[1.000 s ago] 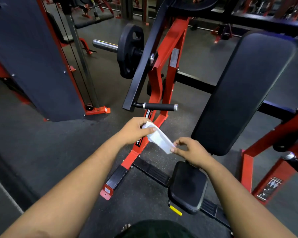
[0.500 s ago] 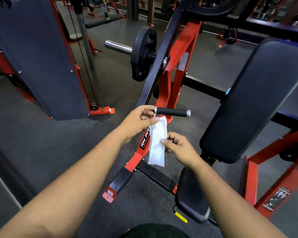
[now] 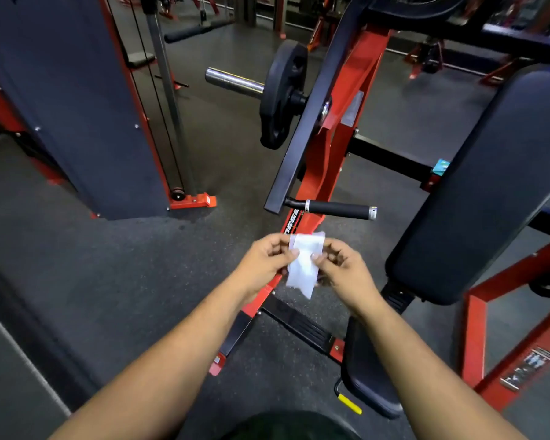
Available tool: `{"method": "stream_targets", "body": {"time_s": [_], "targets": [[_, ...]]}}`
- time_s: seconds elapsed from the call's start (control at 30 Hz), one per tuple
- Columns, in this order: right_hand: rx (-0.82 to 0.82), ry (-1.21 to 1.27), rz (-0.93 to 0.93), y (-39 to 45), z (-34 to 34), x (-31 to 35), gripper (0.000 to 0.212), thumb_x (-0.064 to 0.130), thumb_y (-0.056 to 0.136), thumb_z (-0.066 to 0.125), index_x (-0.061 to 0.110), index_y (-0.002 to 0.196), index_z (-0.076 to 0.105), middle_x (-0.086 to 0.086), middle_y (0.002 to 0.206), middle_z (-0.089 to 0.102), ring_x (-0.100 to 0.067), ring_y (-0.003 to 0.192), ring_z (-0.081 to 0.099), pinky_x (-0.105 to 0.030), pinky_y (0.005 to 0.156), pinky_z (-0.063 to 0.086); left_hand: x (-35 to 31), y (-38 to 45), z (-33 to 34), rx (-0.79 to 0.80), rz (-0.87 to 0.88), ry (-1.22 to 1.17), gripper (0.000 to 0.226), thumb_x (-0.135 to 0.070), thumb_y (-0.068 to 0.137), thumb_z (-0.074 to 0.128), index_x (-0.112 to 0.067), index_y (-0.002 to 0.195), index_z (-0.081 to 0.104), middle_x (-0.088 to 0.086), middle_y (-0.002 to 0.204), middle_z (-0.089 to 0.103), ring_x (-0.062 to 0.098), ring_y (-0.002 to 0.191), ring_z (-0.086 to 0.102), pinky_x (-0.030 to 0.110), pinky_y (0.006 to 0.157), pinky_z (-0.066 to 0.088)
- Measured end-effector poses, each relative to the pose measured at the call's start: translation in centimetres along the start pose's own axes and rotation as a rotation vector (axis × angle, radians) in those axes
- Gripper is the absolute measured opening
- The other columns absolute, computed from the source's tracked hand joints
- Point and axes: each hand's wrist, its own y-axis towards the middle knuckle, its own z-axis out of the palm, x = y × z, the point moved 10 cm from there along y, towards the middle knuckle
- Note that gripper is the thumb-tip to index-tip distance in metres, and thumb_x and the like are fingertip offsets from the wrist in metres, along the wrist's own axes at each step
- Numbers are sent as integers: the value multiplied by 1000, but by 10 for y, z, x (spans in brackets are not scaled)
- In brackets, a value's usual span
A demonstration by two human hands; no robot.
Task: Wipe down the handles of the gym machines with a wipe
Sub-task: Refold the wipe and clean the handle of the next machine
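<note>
Hands: two; left hand (image 3: 269, 260) and right hand (image 3: 342, 269) each pinch one side of the wipe.
Wipe: one white wipe (image 3: 304, 265), held between both hands, just below the handle, not touching it.
Handle: one black grip (image 3: 337, 209), on the red frame (image 3: 346, 119).
Plate: one (image 3: 281, 93), on a steel sleeve.
Pads: one back pad (image 3: 489, 185), one seat (image 3: 367, 376).
Floor: dark rubber (image 3: 108, 281); more machines behind.
Change: half a second ago the left hand held the wipe at the handle; now it is lower, clear of it.

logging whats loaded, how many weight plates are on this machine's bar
1: a black weight plate on the chrome sleeve, left of the red frame. The machine's other side is out of view.
</note>
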Motion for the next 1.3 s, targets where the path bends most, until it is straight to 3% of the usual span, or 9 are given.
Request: {"method": "stream_targets", "body": {"time_s": [0.17, 0.3, 0.5, 0.63, 0.8, 0.93, 1.07, 1.2, 1.3], "targets": [[-26, -207, -395, 24, -11, 62, 52, -19, 79, 50, 24, 88, 78, 11, 102, 72, -20, 98, 69, -35, 76, 61, -62, 28, -11, 33, 242, 144, 43, 7, 92, 58, -31, 89, 79, -4, 98, 75, 13, 93, 66, 27, 83, 51], [-68, -60, -197, 59, -19, 26, 39, -16, 91, 51, 12, 90, 78, -5, 98, 74, -34, 93, 70, -55, 82, 60, -36, 59, -11, 0, 26, -81, 31, -6, 102, 50, -21, 110, 75, 0, 101, 73, 15, 90, 63, 28, 74, 49], [-98, 171, 2, 108, -30, -18, 26, -12, 95, 48, 4, 100, 68, -19, 92, 72, -27, 84, 65, -41, 76, 54, 17, 115, -3, 101, -170, 173, 26, -43, 100, 64, -26, 117, 74, -5, 114, 75, 7, 95, 62, 28, 77, 44], [-190, 558, 173, 136, -31, -59, 26, -1, 100, 47, 10, 116, 64, -8, 93, 70, -27, 86, 61, -39, 73, 48, 22, 150, -8, 77, -154, 247, 66, -53, 84, 74, 7, 110, 64, 7, 95, 62, 18, 84, 49, 33, 73, 38], [-141, 605, 296, 155, -13, -102, 46, 38, 99, 57, 3, 129, 63, -15, 121, 71, -24, 101, 67, -37, 85, 53, 22, 187, -4, 91, -154, 293, 23, -18, 101, 66, 5, 100, 68, 7, 89, 69, 9, 79, 58, 25, 75, 47], [-175, 551, 271, 172, -20, -103, 30, 12, 97, 64, -1, 124, 63, -20, 117, 73, -29, 105, 69, -38, 91, 55, 14, 216, 1, 182, -99, 406, 22, -18, 100, 68, 4, 102, 70, 19, 98, 74, 15, 86, 62, 38, 80, 52], [-306, 372, 150, 185, -45, -87, 25, 8, 96, 68, 4, 120, 64, -12, 108, 76, -24, 97, 73, -35, 82, 57, -6, 249, 5, 268, 106, 631, 18, -33, 94, 69, -16, 100, 73, -2, 94, 73, 8, 83, 64, 35, 80, 53], [-511, 69, 41, 186, -86, -72, 18, 8, 99, 64, 15, 115, 67, -4, 101, 76, -19, 86, 71, -33, 77, 55, -46, 280, 10, 336, 755, 1220, 25, -44, 91, 68, -27, 109, 73, -10, 115, 68, 17, 111, 60, 45, 95, 48], [-778, -296, -32, 174, -122, -52, 32, 6, 98, 59, 25, 120, 72, 9, 107, 75, -13, 93, 70, -31, 86, 53, -54, 301, 13, 386, 1022, 1400, 44, -48, 90, 71, -25, 128, 68, -1, 141, 60, 23, 138, 49, 55, 117, 31]]}}
